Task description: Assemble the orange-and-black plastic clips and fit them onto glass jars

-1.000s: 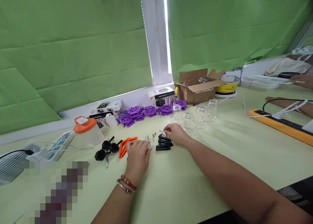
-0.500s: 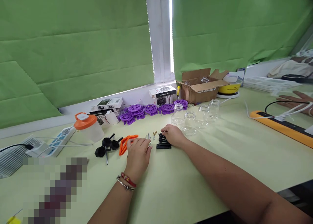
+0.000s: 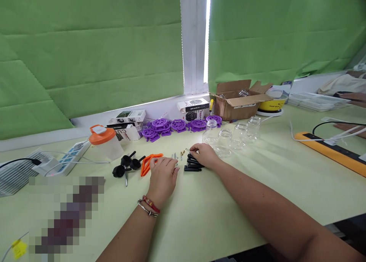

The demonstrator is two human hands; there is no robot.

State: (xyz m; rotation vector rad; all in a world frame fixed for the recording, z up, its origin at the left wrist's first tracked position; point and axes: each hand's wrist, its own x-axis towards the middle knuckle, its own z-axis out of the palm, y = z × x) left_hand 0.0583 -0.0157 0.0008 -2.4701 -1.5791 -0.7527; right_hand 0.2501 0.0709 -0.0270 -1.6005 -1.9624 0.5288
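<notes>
My left hand (image 3: 163,175) is palm down with loosely bent, parted fingers, beside an orange frame-shaped part (image 3: 148,164) and small metal screws (image 3: 175,156). I see nothing held in it. My right hand (image 3: 205,156) has thumb and fingertips pressed together over the far end of a row of black rods (image 3: 193,169). A small spring (image 3: 187,150) shows right at its fingertips; whether they grip it I cannot tell. Tiny brass-coloured pieces (image 3: 182,153) lie between my hands. Black cups with handles (image 3: 126,166) lie left of the orange part.
Several glass jars (image 3: 223,143) stand beyond my right hand. Purple wheel-like parts (image 3: 178,125) line the back before a cardboard box (image 3: 237,107). An orange-lidded cup (image 3: 104,140) and power strip (image 3: 73,157) stand left. Another person's hand (image 3: 350,129) rests behind an orange power strip (image 3: 328,147).
The whole view has shifted slightly. My right fingertips have shifted a little at the ends of the black rods, and the spring beside them shows more clearly. My left hand stays in place.
</notes>
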